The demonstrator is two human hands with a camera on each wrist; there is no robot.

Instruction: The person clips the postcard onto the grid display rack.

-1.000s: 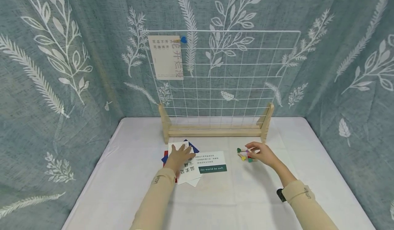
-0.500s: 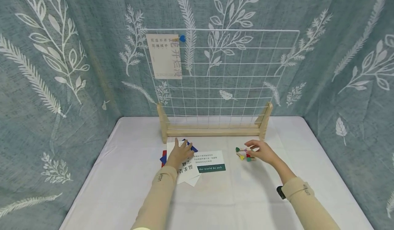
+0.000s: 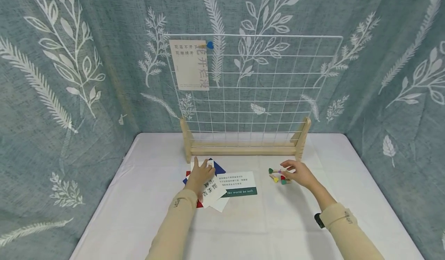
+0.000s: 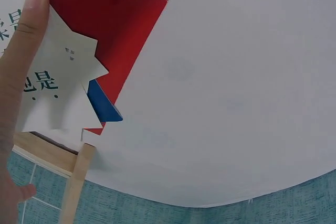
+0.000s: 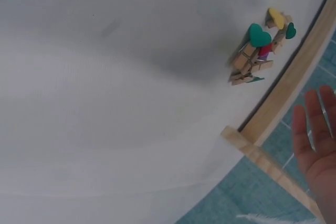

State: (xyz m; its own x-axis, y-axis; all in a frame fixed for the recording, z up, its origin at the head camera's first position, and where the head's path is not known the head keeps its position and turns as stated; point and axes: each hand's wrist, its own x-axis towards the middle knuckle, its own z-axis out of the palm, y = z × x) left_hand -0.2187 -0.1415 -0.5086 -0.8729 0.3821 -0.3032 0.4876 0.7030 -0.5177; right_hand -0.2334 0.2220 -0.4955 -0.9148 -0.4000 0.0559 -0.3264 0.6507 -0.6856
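Note:
My left hand [image 3: 201, 177] lies over a stack of cards, fingers spread. Its thumb [image 4: 25, 30] rests on a white card [image 4: 68, 59] with dark characters and a jagged edge. Under that card show a red card [image 4: 121, 30] and a blue card [image 4: 102, 103]. Beside the stack is a white card with a dark green band [image 3: 242, 191]. My right hand [image 3: 298, 175] hovers by a small heap of heart-topped clothespins [image 3: 274, 178], fingers loosely bent. Green, yellow, red and purple hearts show. Nothing appears between its fingers, which hang relaxed in the right wrist view.
Behind the cards stands a white wire grid [image 3: 264, 80] in a wooden stand [image 3: 243, 151]. A cream card [image 3: 189, 67] hangs at its upper left, under a clothespin with a blue heart [image 3: 210, 45]. A patterned teal curtain [image 3: 114, 59] surrounds the white table [image 3: 243, 229].
The top white card has turned a little under my left hand, and the banded card shows more of its text. My right hand has stayed almost in place by the clothespins.

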